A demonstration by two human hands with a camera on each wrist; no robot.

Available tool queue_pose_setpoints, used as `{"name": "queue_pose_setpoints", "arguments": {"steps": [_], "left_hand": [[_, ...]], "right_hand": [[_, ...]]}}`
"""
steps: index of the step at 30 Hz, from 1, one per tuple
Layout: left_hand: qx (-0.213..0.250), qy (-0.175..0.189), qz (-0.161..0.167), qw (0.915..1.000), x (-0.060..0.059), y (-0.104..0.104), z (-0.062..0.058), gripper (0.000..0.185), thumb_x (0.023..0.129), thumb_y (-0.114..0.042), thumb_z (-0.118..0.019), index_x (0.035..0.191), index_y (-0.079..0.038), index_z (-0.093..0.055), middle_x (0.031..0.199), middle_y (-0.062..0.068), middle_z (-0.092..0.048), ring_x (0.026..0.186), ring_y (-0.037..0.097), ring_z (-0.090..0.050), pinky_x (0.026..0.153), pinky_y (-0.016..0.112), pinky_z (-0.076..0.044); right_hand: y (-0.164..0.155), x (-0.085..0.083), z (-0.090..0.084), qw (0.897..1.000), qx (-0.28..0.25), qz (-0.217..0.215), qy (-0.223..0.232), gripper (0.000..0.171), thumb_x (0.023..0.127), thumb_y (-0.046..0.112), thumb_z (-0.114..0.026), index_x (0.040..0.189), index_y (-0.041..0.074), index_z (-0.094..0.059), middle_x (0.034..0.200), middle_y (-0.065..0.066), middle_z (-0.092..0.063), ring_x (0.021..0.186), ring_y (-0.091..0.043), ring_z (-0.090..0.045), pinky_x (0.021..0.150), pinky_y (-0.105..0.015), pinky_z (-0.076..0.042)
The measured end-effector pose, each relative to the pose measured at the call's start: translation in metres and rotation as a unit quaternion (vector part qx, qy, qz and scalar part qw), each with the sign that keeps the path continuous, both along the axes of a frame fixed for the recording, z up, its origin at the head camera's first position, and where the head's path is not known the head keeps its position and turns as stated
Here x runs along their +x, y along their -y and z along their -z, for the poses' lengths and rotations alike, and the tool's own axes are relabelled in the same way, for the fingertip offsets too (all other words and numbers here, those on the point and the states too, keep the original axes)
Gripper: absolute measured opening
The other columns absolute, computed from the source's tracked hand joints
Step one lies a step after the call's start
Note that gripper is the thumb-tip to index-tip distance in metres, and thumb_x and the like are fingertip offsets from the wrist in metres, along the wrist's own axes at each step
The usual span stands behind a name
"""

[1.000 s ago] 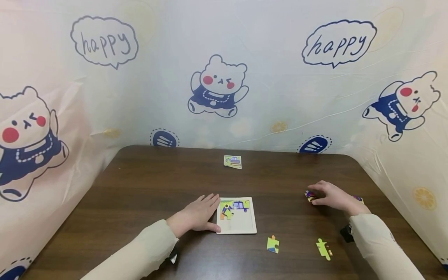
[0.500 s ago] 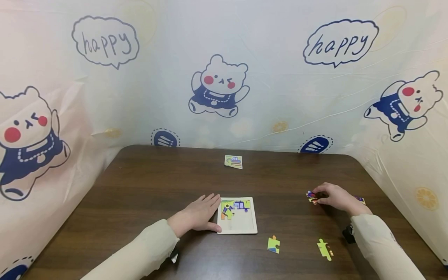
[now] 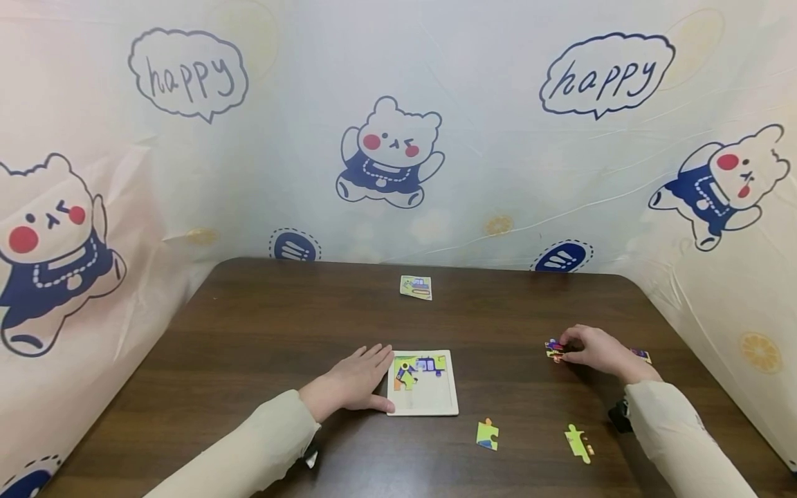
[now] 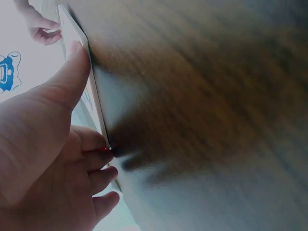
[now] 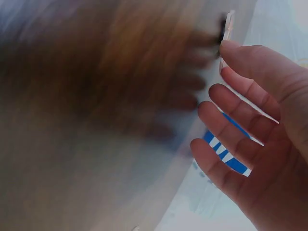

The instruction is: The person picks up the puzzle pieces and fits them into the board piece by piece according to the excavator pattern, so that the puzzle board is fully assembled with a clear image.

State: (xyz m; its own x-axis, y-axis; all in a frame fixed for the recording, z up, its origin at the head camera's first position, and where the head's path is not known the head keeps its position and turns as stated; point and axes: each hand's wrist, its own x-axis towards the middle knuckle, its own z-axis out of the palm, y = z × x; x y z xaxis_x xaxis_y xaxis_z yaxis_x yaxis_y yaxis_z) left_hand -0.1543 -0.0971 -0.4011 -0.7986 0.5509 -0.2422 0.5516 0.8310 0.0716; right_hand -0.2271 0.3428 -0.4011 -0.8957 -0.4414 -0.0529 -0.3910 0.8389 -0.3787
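Observation:
My left hand (image 3: pixel 353 380) lies flat at the left edge of a white puzzle tray (image 3: pixel 453 408), fingers straight. In the left wrist view its thumb (image 4: pixel 72 77) reaches onto the tray's rim. Several green and purple pieces fill the tray's upper part. On the right side of the table, my right hand (image 3: pixel 593 351) pinches a purple and yellow jigsaw piece (image 3: pixel 553 349) between thumb and index finger. The right wrist view shows this piece (image 5: pixel 227 29) edge-on at the thumb tip, with the other fingers spread loosely.
Nearer the front lie a green jigsaw piece (image 3: pixel 486 434) and another green one (image 3: pixel 578 443). A further piece (image 3: pixel 641 355) shows partly behind the right wrist. A small picture card (image 3: pixel 416 287) lies at the back of the table (image 3: pixel 299 311). A printed curtain (image 3: pixel 486 83) hangs behind.
My right fingers have drawn together on the purple and yellow jigsaw piece, which now shows more between their tips. My left hand stays at the tray.

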Motion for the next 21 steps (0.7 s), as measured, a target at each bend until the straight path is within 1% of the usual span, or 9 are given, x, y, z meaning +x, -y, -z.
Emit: {"name": "queue_pose_setpoints", "arguments": {"steps": [4,9,15,21], "left_hand": [[-0.002,-0.004,0.001,1.0000,-0.001,0.000,0.001,0.090,0.079,-0.059,-0.059,0.141,0.001,-0.034,0.146,0.013,-0.030,0.134,0.026,-0.024,0.107,0.041,-0.022],[-0.003,-0.002,0.001,1.0000,0.000,-0.001,0.001,0.090,0.079,-0.059,-0.059,0.141,0.001,-0.033,0.146,0.013,-0.030,0.134,0.026,-0.024,0.107,0.041,-0.022],[-0.003,-0.002,-0.001,1.0000,-0.001,0.000,0.002,0.090,0.079,-0.059,-0.059,0.141,0.001,-0.033,0.146,0.013,-0.029,0.134,0.026,-0.024,0.107,0.041,-0.022],[-0.006,-0.004,0.005,1.0000,-0.001,0.000,0.003,0.090,0.079,-0.060,-0.057,0.141,0.000,-0.032,0.146,0.013,-0.029,0.134,0.027,-0.024,0.107,0.041,-0.021]], "right_hand": [[0.012,0.001,-0.007,1.000,-0.005,0.004,-0.006,0.017,0.077,0.012,-0.074,0.088,0.005,-0.062,0.085,-0.002,-0.059,0.077,-0.020,-0.054,0.074,-0.044,-0.049],[0.034,0.001,-0.014,0.999,-0.007,-0.008,-0.037,0.019,0.076,0.014,-0.074,0.088,0.007,-0.062,0.086,0.000,-0.058,0.080,-0.021,-0.055,0.076,-0.045,-0.048],[0.075,0.006,-0.025,0.998,-0.018,-0.027,-0.060,0.020,0.076,0.017,-0.076,0.090,0.009,-0.063,0.088,0.001,-0.059,0.081,-0.019,-0.056,0.076,-0.043,-0.050],[0.119,0.017,-0.031,0.995,-0.021,-0.054,-0.085,0.021,0.074,0.019,-0.077,0.088,0.011,-0.063,0.087,0.003,-0.058,0.076,-0.014,-0.054,0.072,-0.035,-0.051]]}}
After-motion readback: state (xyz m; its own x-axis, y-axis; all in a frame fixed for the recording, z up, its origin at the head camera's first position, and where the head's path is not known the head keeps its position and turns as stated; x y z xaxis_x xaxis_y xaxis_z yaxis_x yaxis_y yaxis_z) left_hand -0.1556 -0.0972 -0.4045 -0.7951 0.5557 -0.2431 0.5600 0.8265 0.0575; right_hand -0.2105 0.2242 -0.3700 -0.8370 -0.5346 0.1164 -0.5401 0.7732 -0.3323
